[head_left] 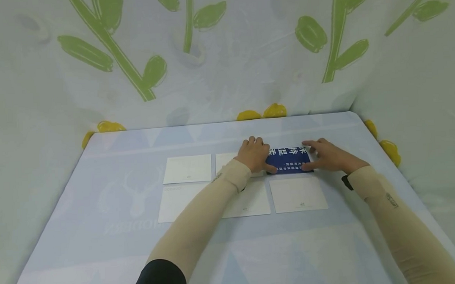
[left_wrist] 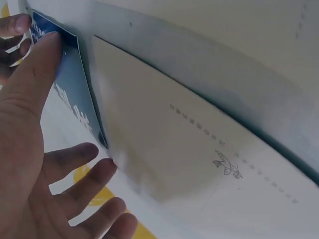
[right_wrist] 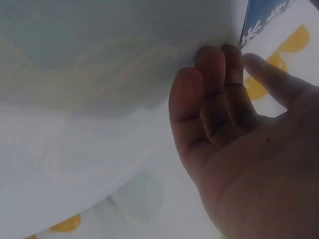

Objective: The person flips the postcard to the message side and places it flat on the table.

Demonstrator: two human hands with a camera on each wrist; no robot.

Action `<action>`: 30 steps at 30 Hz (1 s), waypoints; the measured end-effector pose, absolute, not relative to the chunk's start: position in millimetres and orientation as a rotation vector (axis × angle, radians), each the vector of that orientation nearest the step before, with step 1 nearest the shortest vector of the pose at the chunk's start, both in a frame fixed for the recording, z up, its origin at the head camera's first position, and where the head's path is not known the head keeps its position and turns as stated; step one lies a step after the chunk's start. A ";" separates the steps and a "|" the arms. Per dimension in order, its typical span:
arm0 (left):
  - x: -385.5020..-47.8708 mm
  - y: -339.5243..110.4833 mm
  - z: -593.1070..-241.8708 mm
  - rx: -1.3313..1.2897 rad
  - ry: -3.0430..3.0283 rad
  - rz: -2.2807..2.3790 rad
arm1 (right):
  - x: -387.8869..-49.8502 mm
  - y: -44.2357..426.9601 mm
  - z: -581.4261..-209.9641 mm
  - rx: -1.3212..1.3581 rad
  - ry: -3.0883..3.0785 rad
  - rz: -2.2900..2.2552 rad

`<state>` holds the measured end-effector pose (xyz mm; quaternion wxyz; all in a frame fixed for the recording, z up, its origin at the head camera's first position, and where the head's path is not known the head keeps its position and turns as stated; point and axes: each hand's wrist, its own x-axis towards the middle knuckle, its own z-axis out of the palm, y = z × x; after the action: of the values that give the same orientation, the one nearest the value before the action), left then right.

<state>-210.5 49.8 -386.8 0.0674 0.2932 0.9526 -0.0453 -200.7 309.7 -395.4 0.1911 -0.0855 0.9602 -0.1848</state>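
Observation:
A dark blue card (head_left: 288, 160) with white characters lies flat on the table, between the two hands. My left hand (head_left: 254, 154) is at its left edge; in the left wrist view the thumb (left_wrist: 42, 62) rests on the card and the other fingers are spread by the edge. At the right side my right hand (head_left: 329, 155) touches the card, thumb near the close corner and index finger near the far one. Part of a white card (head_left: 223, 160) shows under the left hand. Another white card (head_left: 298, 192) with a small printed emblem lies just nearer than the blue one.
More white cards lie in two rows: one far left (head_left: 188, 169), one near left (head_left: 178, 199), one near middle (head_left: 251, 200) partly under the left forearm. The pale patterned tabletop (head_left: 102, 249) meets white curtains (head_left: 228, 82) with green leaf prints at the back and sides.

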 end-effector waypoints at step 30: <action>-209.8 51.2 -393.2 0.855 2.905 -0.132 | -199.7 298.9 -394.8 -0.067 2.620 -0.740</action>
<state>-209.8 51.2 -393.2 0.0555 0.2815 0.9570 -0.0435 -199.7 298.9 -394.8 0.2078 -0.0240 0.9411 -0.2658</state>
